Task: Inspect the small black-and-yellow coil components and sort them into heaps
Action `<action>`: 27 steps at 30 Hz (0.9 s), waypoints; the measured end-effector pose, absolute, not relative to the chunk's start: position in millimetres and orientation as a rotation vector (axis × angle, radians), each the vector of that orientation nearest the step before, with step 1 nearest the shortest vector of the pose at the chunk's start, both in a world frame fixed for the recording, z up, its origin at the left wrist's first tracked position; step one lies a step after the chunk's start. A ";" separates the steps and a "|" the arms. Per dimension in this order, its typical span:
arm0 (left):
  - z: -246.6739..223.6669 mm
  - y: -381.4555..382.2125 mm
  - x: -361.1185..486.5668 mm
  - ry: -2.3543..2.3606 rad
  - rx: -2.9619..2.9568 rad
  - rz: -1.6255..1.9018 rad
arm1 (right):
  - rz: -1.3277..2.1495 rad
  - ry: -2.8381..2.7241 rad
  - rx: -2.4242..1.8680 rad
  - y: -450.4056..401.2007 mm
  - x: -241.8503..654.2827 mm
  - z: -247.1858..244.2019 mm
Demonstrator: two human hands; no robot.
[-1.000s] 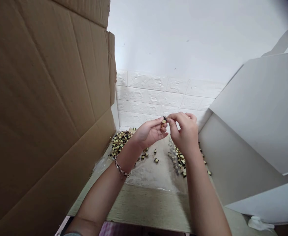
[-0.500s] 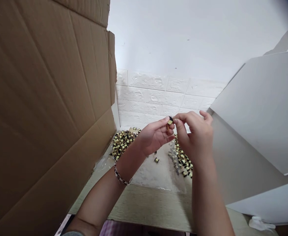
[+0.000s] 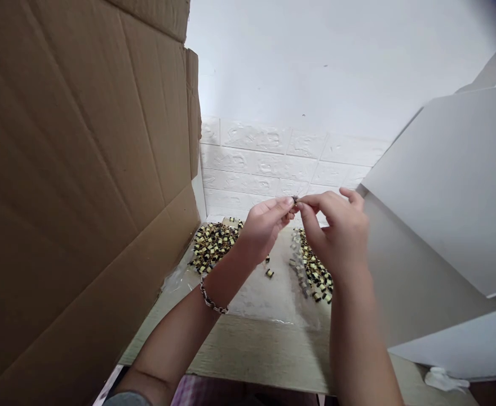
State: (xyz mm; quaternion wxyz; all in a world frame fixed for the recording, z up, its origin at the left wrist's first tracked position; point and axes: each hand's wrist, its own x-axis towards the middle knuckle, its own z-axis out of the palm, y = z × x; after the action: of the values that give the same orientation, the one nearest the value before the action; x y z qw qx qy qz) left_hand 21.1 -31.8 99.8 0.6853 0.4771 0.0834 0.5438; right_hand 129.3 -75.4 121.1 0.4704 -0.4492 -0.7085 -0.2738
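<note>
My left hand (image 3: 269, 225) pinches a small transformer (image 3: 294, 200) between thumb and fingers, above the table. Its black end shows; most of the rest is hidden by my fingers. My right hand (image 3: 332, 228) is closed at that end, thumb and forefinger pinched against it, with the little finger raised. Below, a pile of small yellow-and-black transformers (image 3: 214, 245) lies to the left and a second pile of transformers (image 3: 315, 268) to the right. One loose transformer (image 3: 269, 273) lies between the piles.
A clear plastic sheet or bag (image 3: 256, 301) lies on the wooden table (image 3: 248, 349). A tall cardboard wall (image 3: 83, 169) stands at the left, and a pale panel (image 3: 446, 186) at the right. White brick-patterned wall (image 3: 256, 160) closes the back. A white crumpled item (image 3: 444, 379) is at lower right.
My left hand has rolled over, so its palm no longer faces up and the transformer's yellow side is hidden. My right hand stays pinched at nearly the same spot.
</note>
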 end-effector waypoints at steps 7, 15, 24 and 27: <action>93.9 -13.7 19.2 0.465 1.430 1.612 | -0.435 -1.736 -1.164 -70.3 133.4 120.9; 91.5 0.1 0.2 0.814 2.320 1.851 | -0.274 -1.815 -1.244 -62.6 141.5 120.3; 85.9 1.3 3.2 0.914 2.569 1.688 | 0.014 -1.628 -1.266 -54.9 154.9 117.8; 85.3 0.2 4.8 0.918 2.588 1.672 | 0.365 -1.605 -1.312 -46.6 161.7 114.2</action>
State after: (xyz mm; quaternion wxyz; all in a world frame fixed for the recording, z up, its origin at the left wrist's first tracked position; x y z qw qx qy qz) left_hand 4.8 0.2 85.3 -0.0365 0.8045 0.2853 0.5197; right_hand 161.7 -46.6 114.2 0.4953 -0.5414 -0.6625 0.1506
